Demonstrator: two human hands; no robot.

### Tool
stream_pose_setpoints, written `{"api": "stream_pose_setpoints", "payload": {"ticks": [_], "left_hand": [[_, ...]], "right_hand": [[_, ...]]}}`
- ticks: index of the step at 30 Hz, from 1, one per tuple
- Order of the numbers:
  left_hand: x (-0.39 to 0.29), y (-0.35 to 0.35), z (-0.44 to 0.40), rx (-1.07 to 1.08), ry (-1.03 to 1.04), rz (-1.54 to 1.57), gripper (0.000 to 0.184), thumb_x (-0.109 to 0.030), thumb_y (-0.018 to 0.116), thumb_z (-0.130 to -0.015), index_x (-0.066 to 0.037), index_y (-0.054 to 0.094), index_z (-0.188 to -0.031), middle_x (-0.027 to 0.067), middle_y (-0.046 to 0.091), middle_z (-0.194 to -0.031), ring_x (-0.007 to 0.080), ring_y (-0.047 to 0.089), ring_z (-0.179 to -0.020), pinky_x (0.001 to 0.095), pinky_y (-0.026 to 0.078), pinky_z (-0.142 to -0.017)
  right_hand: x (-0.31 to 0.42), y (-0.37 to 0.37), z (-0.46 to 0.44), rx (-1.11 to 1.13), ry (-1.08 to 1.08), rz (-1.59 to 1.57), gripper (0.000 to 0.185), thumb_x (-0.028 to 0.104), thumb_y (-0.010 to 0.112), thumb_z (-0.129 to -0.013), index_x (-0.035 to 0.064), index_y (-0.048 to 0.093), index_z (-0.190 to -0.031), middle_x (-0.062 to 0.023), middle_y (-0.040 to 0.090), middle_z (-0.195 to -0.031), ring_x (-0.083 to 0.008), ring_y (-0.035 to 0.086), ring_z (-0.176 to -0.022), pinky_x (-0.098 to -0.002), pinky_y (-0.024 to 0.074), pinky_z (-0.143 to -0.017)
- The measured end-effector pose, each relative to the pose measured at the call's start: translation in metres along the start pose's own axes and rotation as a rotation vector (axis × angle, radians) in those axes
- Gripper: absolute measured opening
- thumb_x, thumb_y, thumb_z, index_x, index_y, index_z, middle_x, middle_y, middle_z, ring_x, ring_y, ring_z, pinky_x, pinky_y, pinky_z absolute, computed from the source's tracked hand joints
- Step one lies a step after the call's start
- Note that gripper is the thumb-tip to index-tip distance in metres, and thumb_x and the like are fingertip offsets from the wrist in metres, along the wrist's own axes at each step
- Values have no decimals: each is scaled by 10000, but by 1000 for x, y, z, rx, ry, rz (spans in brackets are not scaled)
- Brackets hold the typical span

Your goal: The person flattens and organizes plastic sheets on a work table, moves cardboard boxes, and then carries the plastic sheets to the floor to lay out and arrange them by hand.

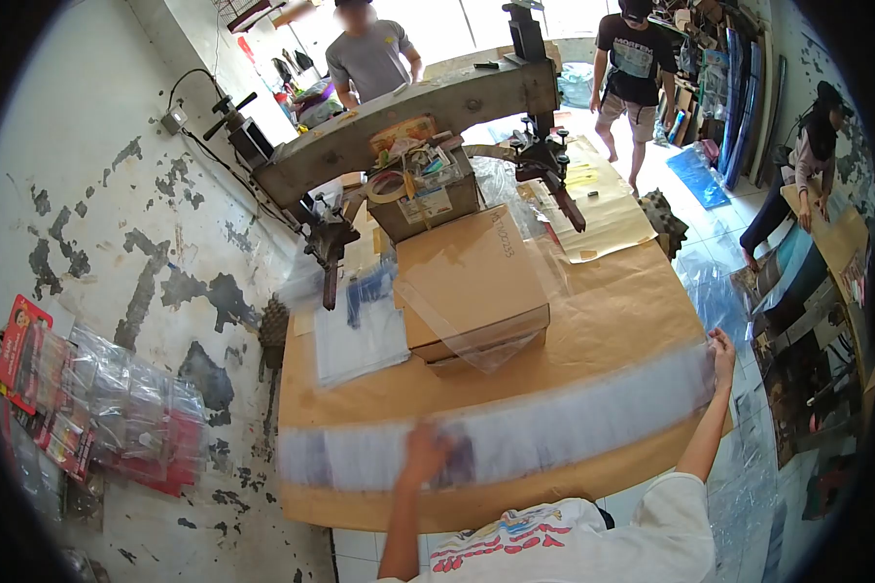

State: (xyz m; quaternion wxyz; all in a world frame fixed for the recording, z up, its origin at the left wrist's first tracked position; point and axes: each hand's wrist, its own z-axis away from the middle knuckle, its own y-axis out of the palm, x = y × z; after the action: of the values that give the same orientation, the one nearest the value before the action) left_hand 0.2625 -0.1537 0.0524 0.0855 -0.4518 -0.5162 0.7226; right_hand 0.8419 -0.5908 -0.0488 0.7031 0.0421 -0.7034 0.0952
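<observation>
A long strip of translucent plastic sheets (574, 418), seemingly overlapped side by side, lies across the front of the brown-covered table (612, 311). My left hand (426, 452) is over the left part of the strip, beside a dark patch; motion smears its fingers. At the strip's right end, near the table edge, my right hand (719, 356) has its fingers bent at the sheet's corner. Behind the strip sits a cardboard box (476, 277) with clear film over its front. A stack of clear plastic sheets (360, 335) lies left of the box.
A metal beam (408, 112) with clamp arms spans the table's back. A small carton (428, 204) holds tape and odds and ends. Two people stand beyond the table; another person (815, 155) handles a board at the right. Plastic packaging (136, 398) hangs on the left wall.
</observation>
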Motion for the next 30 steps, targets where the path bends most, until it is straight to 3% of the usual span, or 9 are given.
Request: {"api": "stream_pose_setpoints", "payload": {"ticks": [3,8,14,19,20,23,26,29,30], "left_hand": [[-133,53,-21,276,438,-72,769,-485,673,-816,-80,423,-1419,234,244,-1533,417,253,-1405,572,195,-1129],[-210,154,-26,393,894,-199,833,-527,625,-844,-119,298,-1493,175,174,-1578,353,166,-1458,565,110,-1160],[-222,182,-21,270,854,-268,662,-540,441,-949,-175,334,-1490,114,235,-1573,289,208,-1457,536,77,-1171],[-221,186,-21,232,832,-280,551,-502,400,-983,-221,400,-1457,85,271,-1563,256,245,-1445,523,104,-1167],[-225,184,-22,240,825,-285,542,-502,397,-984,-228,410,-1451,80,274,-1563,253,252,-1443,520,110,-1166],[-222,189,-23,234,828,-287,539,-504,401,-983,-235,413,-1449,82,281,-1559,258,253,-1442,518,121,-1164],[-220,194,-24,197,853,-326,538,-498,418,-977,-233,419,-1446,84,290,-1555,266,258,-1439,520,129,-1160],[-220,192,-24,194,858,-282,540,-488,442,-968,-231,424,-1443,86,298,-1550,272,258,-1438,527,131,-1157],[-219,193,-25,202,855,-260,536,-476,463,-960,-227,436,-1434,88,307,-1545,275,257,-1437,534,134,-1154]], "right_hand": [[-10,-4,-6,-2,-25,-32,343,45,484,-954,-20,545,-1285,-87,621,-1179,-128,583,-967,-245,448,-891],[7,2,11,-20,-22,-42,338,63,493,-957,-10,548,-1282,-72,623,-1150,-117,580,-923,-239,460,-847],[24,12,22,-80,9,-112,319,63,486,-953,-1,556,-1257,-61,626,-1119,-95,564,-874,-230,473,-785],[25,12,25,-79,-5,-132,345,54,452,-957,-6,519,-1290,-64,607,-1155,-92,556,-864,-243,493,-792],[19,10,24,-78,-26,-73,415,21,404,-943,-14,457,-1353,-136,574,-1260,-194,589,-1022,-308,483,-919],[23,9,59,-45,-469,854,501,-19,366,-906,-15,394,-1406,-208,505,-1361,-315,504,-1240,-374,395,-1060],[51,3,130,20,-300,773,544,-28,341,-862,-19,424,-1400,-231,449,-1421,-356,366,-1367,-394,279,-1145],[35,-16,183,-196,-177,654,517,-31,354,-862,-26,469,-1366,-207,477,-1405,-338,398,-1348,-396,309,-1127],[28,-19,195,-365,-145,642,463,-13,371,-883,-39,509,-1324,-212,517,-1364,-336,430,-1325,-402,333,-1106]]}}
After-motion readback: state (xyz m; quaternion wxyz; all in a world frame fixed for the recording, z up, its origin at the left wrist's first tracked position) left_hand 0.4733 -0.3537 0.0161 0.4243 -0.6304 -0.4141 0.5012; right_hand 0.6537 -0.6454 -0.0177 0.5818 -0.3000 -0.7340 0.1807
